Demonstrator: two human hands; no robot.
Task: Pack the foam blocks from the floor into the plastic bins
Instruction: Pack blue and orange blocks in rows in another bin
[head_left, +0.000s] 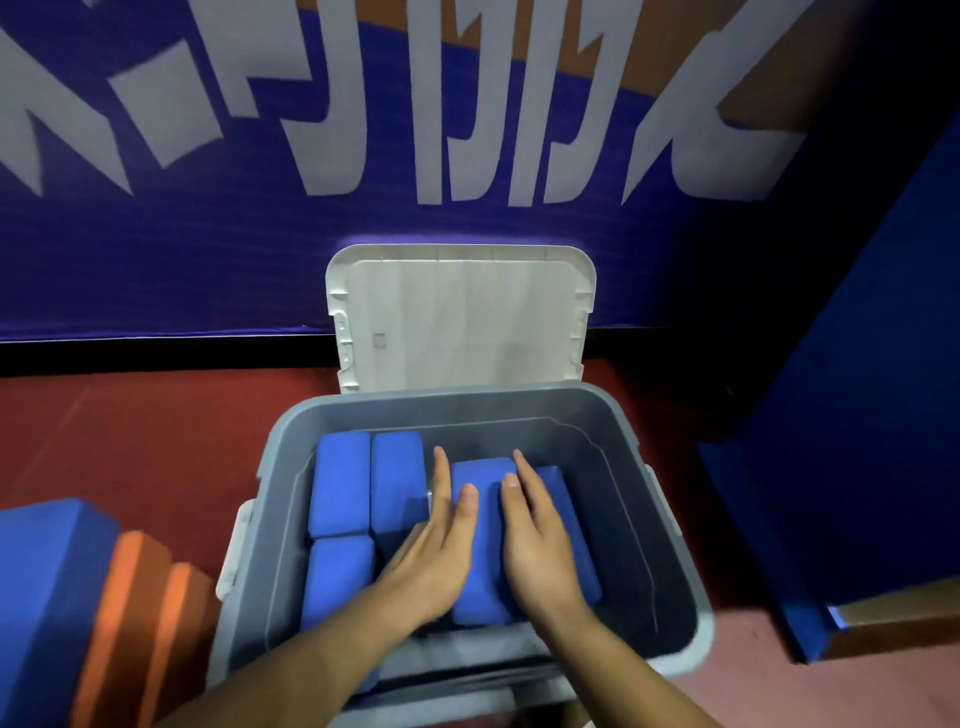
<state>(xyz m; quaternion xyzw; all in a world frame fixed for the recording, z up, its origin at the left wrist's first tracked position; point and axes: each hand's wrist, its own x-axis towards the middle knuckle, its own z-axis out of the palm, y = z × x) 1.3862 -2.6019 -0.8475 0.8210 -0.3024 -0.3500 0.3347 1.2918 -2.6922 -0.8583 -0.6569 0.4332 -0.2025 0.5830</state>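
Observation:
A grey plastic bin stands on the red floor in front of me. Several blue foam blocks lie inside it: two side by side at the back left, one at the front left, and two more in the middle. My left hand and my right hand both rest flat, fingers spread, on the middle blue block, one hand along each side of it. A further blue block lies just right of my right hand.
The bin's white lid leans upright against the blue banner wall behind it. At the left, outside the bin, sit a blue foam piece and orange foam pieces. A blue padded step rises at the right.

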